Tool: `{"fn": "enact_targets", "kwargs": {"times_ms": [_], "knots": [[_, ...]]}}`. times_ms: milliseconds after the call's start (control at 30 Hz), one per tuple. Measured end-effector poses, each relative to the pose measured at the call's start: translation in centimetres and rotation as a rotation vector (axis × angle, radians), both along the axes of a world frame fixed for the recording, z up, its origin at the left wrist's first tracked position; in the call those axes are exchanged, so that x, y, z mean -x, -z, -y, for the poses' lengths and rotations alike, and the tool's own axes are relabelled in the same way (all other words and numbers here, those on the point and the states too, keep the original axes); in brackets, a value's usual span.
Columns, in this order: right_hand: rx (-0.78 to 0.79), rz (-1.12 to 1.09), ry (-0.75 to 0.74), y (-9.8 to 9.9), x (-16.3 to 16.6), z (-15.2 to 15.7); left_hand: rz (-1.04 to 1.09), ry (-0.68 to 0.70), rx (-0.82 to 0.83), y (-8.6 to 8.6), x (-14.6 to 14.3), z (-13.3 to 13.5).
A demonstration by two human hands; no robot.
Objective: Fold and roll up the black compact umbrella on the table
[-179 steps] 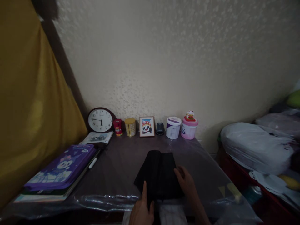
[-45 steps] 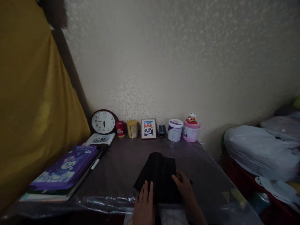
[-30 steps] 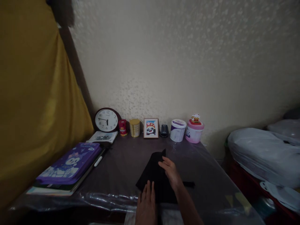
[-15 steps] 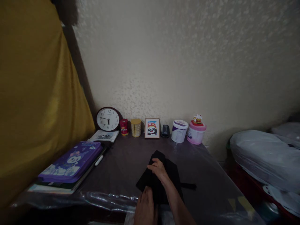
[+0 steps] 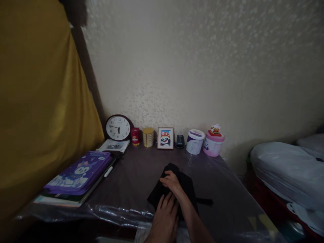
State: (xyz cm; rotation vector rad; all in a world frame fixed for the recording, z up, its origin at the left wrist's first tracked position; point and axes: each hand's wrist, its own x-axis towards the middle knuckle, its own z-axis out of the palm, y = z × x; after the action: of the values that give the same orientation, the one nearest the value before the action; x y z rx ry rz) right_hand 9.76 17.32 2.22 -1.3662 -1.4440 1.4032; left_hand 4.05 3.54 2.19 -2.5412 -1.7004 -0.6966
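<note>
A piece of black cloth (image 5: 188,187), folded into an angular shape, lies near the front of the table, and a narrow dark strap (image 5: 204,201) sticks out from its right side. My left hand (image 5: 165,209) rests flat on its lower part with fingers stretched forward. Just above it, my right hand (image 5: 171,183) reaches in from the right and lies on the upper middle of the cloth, fingers bent and apart. The right forearm crosses over the cloth and hides part of it. The two hands nearly touch.
The dark table (image 5: 136,182) has a clear plastic cover. A purple case (image 5: 78,173) on books and a white pen (image 5: 108,171) lie left. Along the wall stand a clock (image 5: 117,128), tins, a framed panda picture (image 5: 165,138) and tubs (image 5: 195,141). White bags (image 5: 286,165) sit right.
My left hand has slid up and right over the cloth, closer to the right hand, and its fingers have spread. The right hand stays in place. The view has shifted slightly.
</note>
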Motion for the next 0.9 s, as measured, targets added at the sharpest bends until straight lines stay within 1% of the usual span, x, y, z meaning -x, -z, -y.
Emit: {"fn": "enact_targets", "kwargs": {"times_ms": [100,233,467,533,633,700,800,900], "knots": [[0.003,-0.012,-0.029,-0.3,0.0,0.2,-0.045,-0.038,0.070,0.7,0.2,-0.6],[-0.004,-0.025,-0.075,-0.7,0.0,0.5,-0.075,-0.109,0.121,1.9,0.5,-0.4],[-0.064,-0.036,-0.134,-1.5,-0.3,1.2,-0.063,-0.159,0.094,3.2,0.7,0.2],[-0.178,-0.021,-0.154,-1.7,-0.8,2.2,-0.042,-0.156,0.071,3.5,0.7,0.3],[-0.501,0.114,-0.146,-1.7,-2.2,4.3,-0.013,-0.149,0.051,4.0,0.8,0.3],[-0.661,0.229,-0.130,-1.3,-3.2,5.3,-0.016,-0.147,0.031,4.3,0.7,0.3],[-0.786,0.324,-0.174,-0.2,-4.3,5.5,-0.064,-0.164,-0.039,5.0,0.7,0.2],[-0.866,0.391,-0.240,0.8,-4.7,3.9,-0.103,-0.191,-0.123,5.9,0.5,0.1]]}}
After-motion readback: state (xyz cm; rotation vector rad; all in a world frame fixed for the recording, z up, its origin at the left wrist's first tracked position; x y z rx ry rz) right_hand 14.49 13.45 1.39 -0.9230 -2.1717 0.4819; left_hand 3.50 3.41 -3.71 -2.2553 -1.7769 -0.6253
